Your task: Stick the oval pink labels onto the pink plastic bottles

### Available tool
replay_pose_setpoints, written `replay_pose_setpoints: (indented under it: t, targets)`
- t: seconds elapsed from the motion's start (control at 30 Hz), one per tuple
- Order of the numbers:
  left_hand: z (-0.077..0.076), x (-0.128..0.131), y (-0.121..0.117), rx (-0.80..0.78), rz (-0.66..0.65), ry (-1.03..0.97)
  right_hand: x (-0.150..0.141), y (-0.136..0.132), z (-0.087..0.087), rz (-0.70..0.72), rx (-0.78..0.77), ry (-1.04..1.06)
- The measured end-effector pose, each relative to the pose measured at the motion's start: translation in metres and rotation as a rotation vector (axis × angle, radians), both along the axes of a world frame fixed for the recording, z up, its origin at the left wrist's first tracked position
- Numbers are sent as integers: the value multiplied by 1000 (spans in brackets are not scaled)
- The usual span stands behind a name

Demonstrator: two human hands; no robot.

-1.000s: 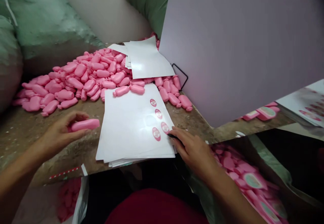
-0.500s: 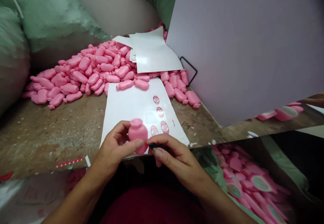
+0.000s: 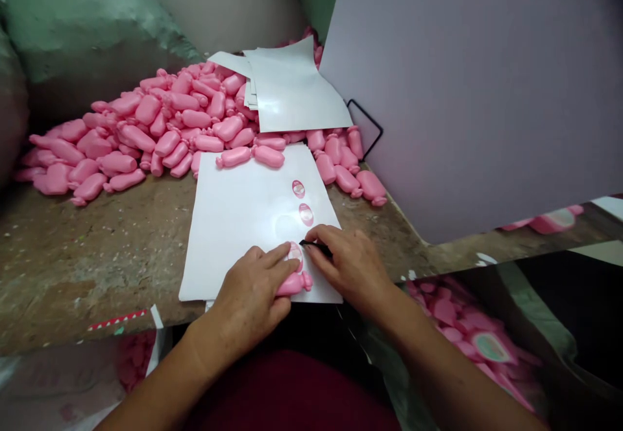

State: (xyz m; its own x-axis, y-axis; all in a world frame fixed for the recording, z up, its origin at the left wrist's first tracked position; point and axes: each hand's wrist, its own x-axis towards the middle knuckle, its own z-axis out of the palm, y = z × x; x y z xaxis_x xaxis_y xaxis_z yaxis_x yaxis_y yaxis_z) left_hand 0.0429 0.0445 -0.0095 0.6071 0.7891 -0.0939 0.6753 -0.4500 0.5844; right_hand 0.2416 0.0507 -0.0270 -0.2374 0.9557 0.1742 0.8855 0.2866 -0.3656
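Observation:
My left hand is closed around a small pink bottle, lying on its side over the near edge of the white sticker sheet. Its fingertips press on the sheet beside an oval pink-and-white sticker. Pinched in my right hand is a thin black pointed tool, its tip at that sticker's right edge. Two more oval stickers, an upper one and a lower one, sit farther up the sheet. Two pink bottles lie across its far edge.
A heap of pink bottles covers the back of the worn table, partly under loose white sheets. A large pale panel stands at right, with a black wire bracket. Below the table's right edge, labelled pink bottles fill a sack.
The left hand brought the pink bottle from the left to the right hand, then down onto the sheet. The right hand has returned to the stickers; one fewer oval is visible.

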Motion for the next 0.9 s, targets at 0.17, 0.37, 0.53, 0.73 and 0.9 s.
replay_pose_setpoints:
  t: [0.17,0.37,0.53,0.73,0.9]
  targets:
    - [2,-1,4,-39,5,-2,0,-1,-1,9,16,2]
    - [-2,-1,4,-65,-6,-30,-1,-3,-2,1,32,11]
    - [-5,-2,4,-75,10,-38,-3,-4,-1,-2,47,3]
    - [-7,-1,4,-74,15,-82,-8,-1,-1,-56,-2,34]
    - [-1,-6,7,-110,8,-65,-2,3,-1,-41,-165,229]
